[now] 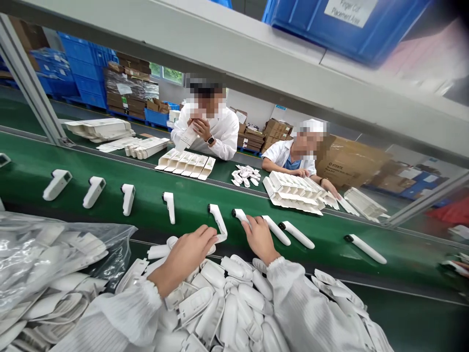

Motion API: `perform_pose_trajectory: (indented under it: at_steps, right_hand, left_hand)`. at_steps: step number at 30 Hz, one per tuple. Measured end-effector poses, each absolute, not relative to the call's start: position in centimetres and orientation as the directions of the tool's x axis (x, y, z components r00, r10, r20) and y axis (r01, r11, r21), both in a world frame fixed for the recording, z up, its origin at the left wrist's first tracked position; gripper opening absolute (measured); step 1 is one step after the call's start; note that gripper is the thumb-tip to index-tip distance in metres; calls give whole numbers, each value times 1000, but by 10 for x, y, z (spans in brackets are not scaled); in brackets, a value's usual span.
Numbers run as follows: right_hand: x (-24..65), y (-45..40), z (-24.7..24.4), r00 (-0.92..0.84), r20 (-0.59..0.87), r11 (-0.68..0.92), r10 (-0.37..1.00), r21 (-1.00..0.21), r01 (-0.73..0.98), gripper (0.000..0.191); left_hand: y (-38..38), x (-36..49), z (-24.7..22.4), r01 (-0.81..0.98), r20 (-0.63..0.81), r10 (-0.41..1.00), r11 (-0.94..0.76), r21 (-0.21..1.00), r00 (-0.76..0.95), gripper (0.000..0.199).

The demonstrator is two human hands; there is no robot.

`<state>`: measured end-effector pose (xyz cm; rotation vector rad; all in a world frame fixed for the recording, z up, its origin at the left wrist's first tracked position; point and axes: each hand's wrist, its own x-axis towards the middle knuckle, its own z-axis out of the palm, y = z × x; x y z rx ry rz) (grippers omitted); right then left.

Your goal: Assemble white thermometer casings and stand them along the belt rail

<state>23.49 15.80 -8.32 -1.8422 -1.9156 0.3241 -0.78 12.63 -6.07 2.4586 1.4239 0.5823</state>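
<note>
My left hand (193,250) is closed at the lower end of a white handheld thermometer (219,219) with a black tip, lying on the green conveyor belt. Whether its fingertips also pinch a small part is hidden. My right hand (259,237) has its fingers bent over another white thermometer (240,214), whose black tip sticks out to the left. Just right of that hand lies one more thermometer (276,231). Beneath both wrists spreads a heap of loose white plastic covers (230,313).
Several more thermometers (170,208) sit spaced along the belt (146,193). A clear plastic bag (66,244) of covers lies left. Across the belt, two co-workers (220,129) in white handle cartons near rows of open white boxes (186,164). A shelf beam (234,54) crosses overhead, bearing a blue bin (344,29).
</note>
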Motion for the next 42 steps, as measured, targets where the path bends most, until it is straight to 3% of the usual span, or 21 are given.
perform_pose_trajectory:
  at_steps: [2, 3, 6, 8, 11, 14, 17, 19, 22, 24, 28, 31, 34, 39, 42]
  right_hand:
    - [216, 146, -72, -72, -29, 19, 997, -811, 585, 44]
    - [207, 140, -67, -187, -139, -57, 973, -920, 387, 47]
    - [186, 132, -62, -490, -247, -281, 836, -960, 6, 44]
    - [185, 137, -66, -485, -241, -305, 840, -951, -56, 41]
    - [199, 155, -81, -232, -204, -145, 951, -958, 246, 32]
    - [215, 171, -94, -60, -46, -3, 997, -815, 580, 27]
    - [217, 175, -102, -69, 26, 67, 997, -718, 693, 48]
    - [213, 174, -105, -101, 51, 112, 994, -528, 842, 60]
    - [210, 175, -107, -139, 71, 149, 988, -178, 973, 56]
    - [212, 175, -105, -149, 81, 158, 985, -108, 982, 50]
    - [210, 165, -83, -197, 174, 218, 965, -115, 969, 47]
    - [190, 151, -61, -513, 301, 579, 804, -196, 791, 59]
    - [165, 148, -51, -721, 282, 774, 632, -255, 579, 39]
    - [140, 176, -71, -539, 232, 584, 810, -407, 702, 16]
    - [132, 193, -89, -398, 212, 451, 892, -430, 782, 13]
  left_hand:
    - [121, -11, -63, 753, 242, 836, -549, 364, 492, 29]
    - [119, -11, -64, 742, 250, 822, -570, 353, 512, 27]
    - [115, -13, -63, 730, 252, 805, -593, 340, 536, 27]
    - [116, -17, -61, 740, 236, 816, -578, 343, 528, 28]
    - [123, -29, -62, 775, 192, 845, -534, 337, 499, 35]
    - [128, -39, -69, 802, 104, 861, -502, 324, 497, 47]
    - [127, -41, -76, 802, 43, 856, -499, 329, 515, 30]
    - [127, -39, -79, 803, 38, 860, -491, 338, 509, 28]
    - [130, -37, -80, 805, 33, 874, -461, 374, 485, 30]
    - [134, -39, -79, 799, 30, 889, -425, 426, 456, 35]
    - [139, -47, -73, 748, 41, 916, -351, 563, 399, 49]
    - [139, -50, -66, 678, 61, 908, -352, 645, 413, 50]
    - [138, -51, -65, 627, 70, 894, -365, 688, 443, 48]
    - [130, -55, -77, 728, 36, 917, -339, 596, 397, 49]
    - [122, -52, -83, 770, 42, 907, -378, 513, 418, 37]
